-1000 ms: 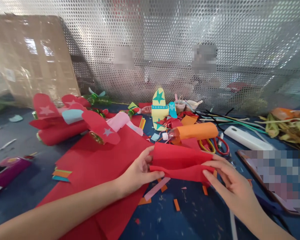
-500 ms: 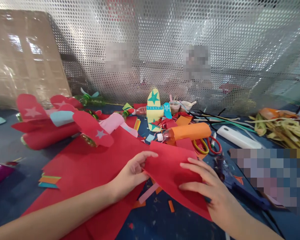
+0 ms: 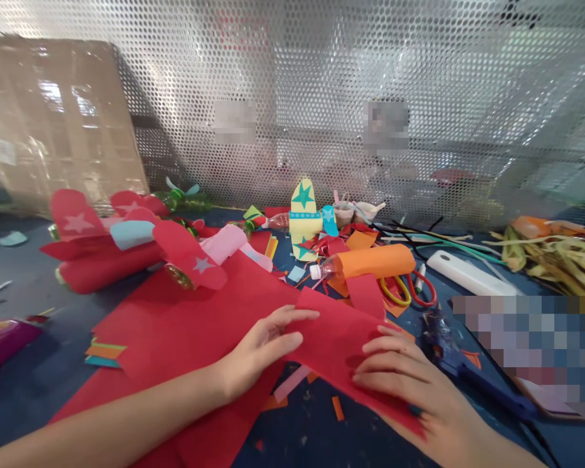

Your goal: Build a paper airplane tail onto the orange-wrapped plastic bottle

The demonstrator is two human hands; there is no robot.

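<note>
A sheet of red paper (image 3: 329,331) slants in front of me, its near edge bent over. My right hand (image 3: 409,377) grips its right end, the fingers spread on top and the thumb out of sight beneath. At the sheet's left end, my left hand (image 3: 270,341) has its index finger and thumb stretched out and apart, touching the paper. Under my left forearm lie larger red sheets (image 3: 185,338). Just beyond the held paper is a plastic bottle wrapped in orange paper (image 3: 375,261).
Red paper-covered bottle planes (image 3: 107,266) stand at left, a yellow one (image 3: 305,224) at the back. Scissors (image 3: 422,289), a blue glue gun (image 3: 487,387) and a white bar-shaped object (image 3: 468,272) lie right. A cardboard box (image 3: 63,130) leans near the perforated metal panel (image 3: 322,84).
The held red paper has tipped flatter and its near edge has folded over. My left thumb has come from below the paper's edge to its top side. The view has shifted slightly.
</note>
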